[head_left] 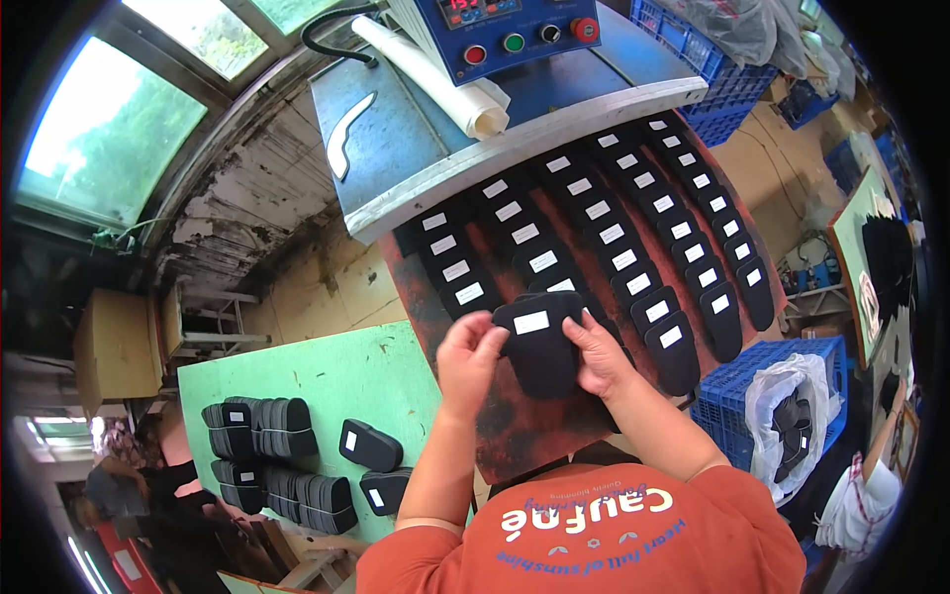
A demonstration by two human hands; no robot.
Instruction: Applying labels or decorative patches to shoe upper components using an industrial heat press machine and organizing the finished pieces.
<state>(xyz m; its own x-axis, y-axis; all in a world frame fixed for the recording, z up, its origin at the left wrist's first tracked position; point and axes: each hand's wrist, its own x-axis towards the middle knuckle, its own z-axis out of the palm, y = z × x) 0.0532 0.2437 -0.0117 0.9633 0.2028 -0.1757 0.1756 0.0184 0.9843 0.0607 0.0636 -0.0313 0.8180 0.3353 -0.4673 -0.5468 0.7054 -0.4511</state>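
Above the near part of a reddish-brown board (520,436) I hold a black, rounded, tapering pad (541,364) with a small white label. There appears to be more than one layer at its top edge. My right hand (601,361) grips its right edge, thumb on the front. At the upper left corner my left hand (472,351) pinches, fingers pressed together. Similar black pads (672,351) lie overlapping in slanting rows on the board, each with its label facing up. Part of one row is hidden behind the held pad and my right hand.
A machine with a blue control box (505,40) and a pale-edged plate (524,139) stands beyond the board. On the green table (327,361) at left sit tied bundles of pads (312,500). A blue crate (727,411) with a plastic bag stands at right, near another person's arm (881,441).
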